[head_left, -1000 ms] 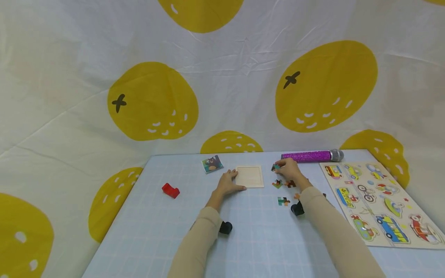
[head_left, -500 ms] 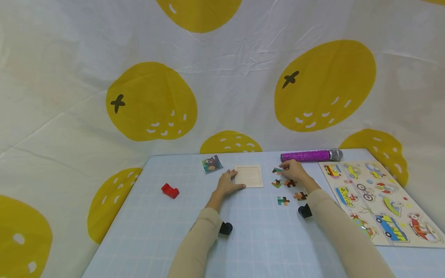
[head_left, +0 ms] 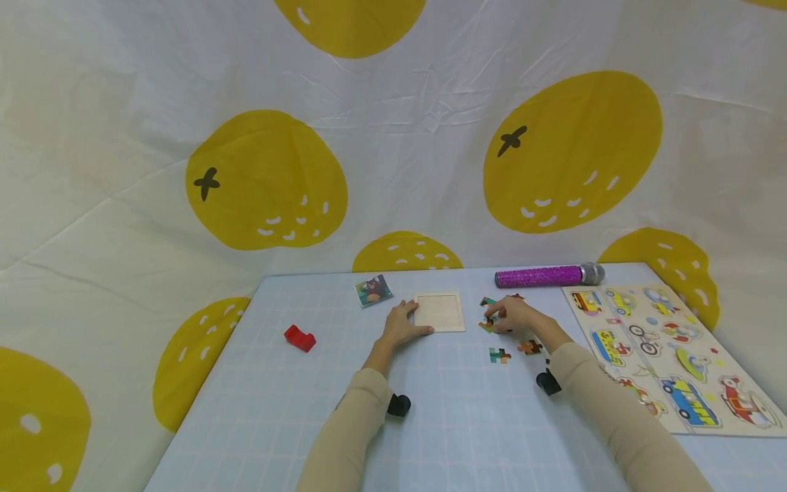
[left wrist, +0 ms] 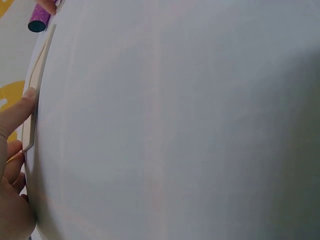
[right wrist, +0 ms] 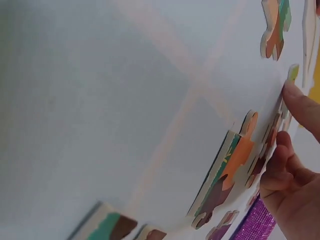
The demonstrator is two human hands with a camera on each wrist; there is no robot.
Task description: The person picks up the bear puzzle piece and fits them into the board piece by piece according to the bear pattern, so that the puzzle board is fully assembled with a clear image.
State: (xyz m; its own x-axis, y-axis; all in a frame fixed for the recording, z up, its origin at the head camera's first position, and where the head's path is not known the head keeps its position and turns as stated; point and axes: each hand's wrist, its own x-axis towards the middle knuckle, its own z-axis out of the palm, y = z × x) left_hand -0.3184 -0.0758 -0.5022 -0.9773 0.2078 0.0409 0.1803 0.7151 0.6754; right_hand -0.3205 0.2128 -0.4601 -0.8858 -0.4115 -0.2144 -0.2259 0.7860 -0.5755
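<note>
My left hand (head_left: 402, 326) holds the near left corner of a small square wooden puzzle tray (head_left: 439, 312), thumb along the near edge and fingers at the left side. The tray lies flat, its recess bare. To its right, my right hand (head_left: 516, 316) pinches a jigsaw piece (head_left: 486, 327) low over the table; the green end of that piece (right wrist: 293, 72) shows by the thumb in the right wrist view. Close around lie more loose pieces: a teal one (head_left: 485, 301) behind, a teal and brown one (head_left: 499, 355) in front, and an orange-brown one (head_left: 530, 347) under the wrist.
A picture card (head_left: 372, 290) lies behind and left of the tray, and a red block (head_left: 300, 338) farther left. A glittery purple microphone (head_left: 537, 277) lies along the back edge. At right is a large vehicle puzzle board (head_left: 660, 369).
My right hand has left the teal piece at the back and come nearer, down to the piece in front of it. My left hand stays on the tray.
</note>
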